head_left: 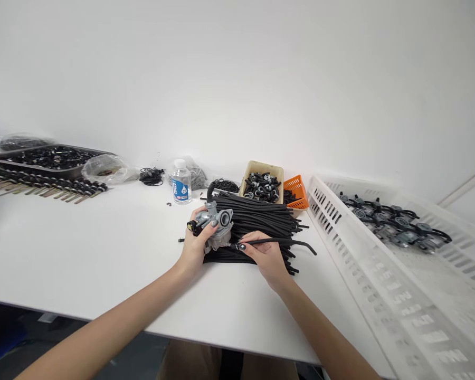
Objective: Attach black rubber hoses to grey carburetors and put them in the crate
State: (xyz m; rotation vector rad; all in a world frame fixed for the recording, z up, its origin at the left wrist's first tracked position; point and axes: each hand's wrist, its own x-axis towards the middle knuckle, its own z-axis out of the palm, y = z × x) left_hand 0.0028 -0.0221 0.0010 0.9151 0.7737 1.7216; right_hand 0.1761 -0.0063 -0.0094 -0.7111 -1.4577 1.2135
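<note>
My left hand (pixel 196 244) is closed around a small grey metal carburetor (pixel 217 226), held just above the white table (pixel 103 248). My right hand (pixel 263 254) pinches a thin black rubber hose (pixel 288 241) whose end meets the carburetor's side. Both hands hover over a pile of several black hoses (pixel 261 219) lying in front of me.
A beige bin (pixel 262 182) of black-and-grey fittings and an orange basket (pixel 296 191) stand behind the hoses. A water bottle (pixel 181 182) is left of them. A white slotted crate (pixel 380 274) with assembled carburetors sits at right. A dark tray (pixel 43 158) of parts lies far left.
</note>
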